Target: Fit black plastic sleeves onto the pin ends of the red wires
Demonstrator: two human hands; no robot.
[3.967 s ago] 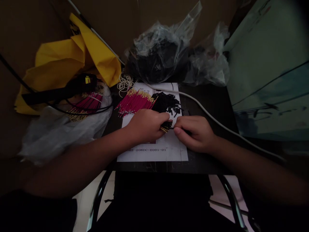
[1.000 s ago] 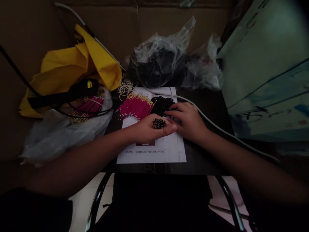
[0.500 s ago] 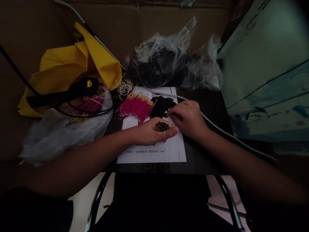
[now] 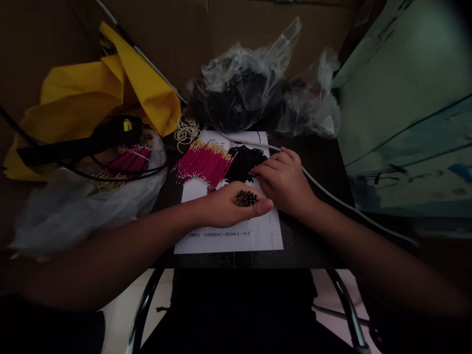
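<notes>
My left hand (image 4: 224, 209) is closed round a small bundle of pins with black sleeved ends (image 4: 246, 198), held upright so the tips face me. My right hand (image 4: 283, 182) rests on the white sheet (image 4: 228, 236), fingers curled and touching the heap of small black sleeves (image 4: 243, 162); whether it pinches one is hidden. A fan of magenta pins with gold tips (image 4: 202, 162) lies on the sheet left of the black heap.
A second bunch of magenta pins (image 4: 127, 162) lies on clear plastic (image 4: 73, 206) at left, under a black tool (image 4: 84, 140) and its cable. Yellow bag (image 4: 92, 93), rubber bands (image 4: 186, 130), plastic bags of black parts (image 4: 239, 93), a grey cable (image 4: 332, 196), a green box (image 4: 405, 108) at right.
Four seconds ago both hands met at the bundle's tip. Since then my right hand reached to the black sleeve heap and stays there; my left hand turned the bundle tips-up.
</notes>
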